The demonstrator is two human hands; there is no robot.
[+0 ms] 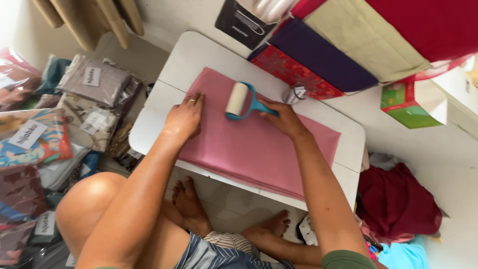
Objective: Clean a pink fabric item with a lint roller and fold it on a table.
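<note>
A folded pink cloth [259,149] lies flat on a small white table [199,55]. My left hand [185,118] rests palm down on the cloth's near-left part, fingers spread, a ring on one finger. My right hand [283,115] grips the blue handle of a lint roller [240,101]. The roller's white drum sits on the cloth near its far edge.
A small roll of tape [296,93] stands on the table beyond the roller. Folded fabrics [323,57] in red, purple, beige and maroon lie behind. Bagged fabrics [59,114] are piled on the left. A green box [408,104] and a heap of red cloth [398,201] are on the right.
</note>
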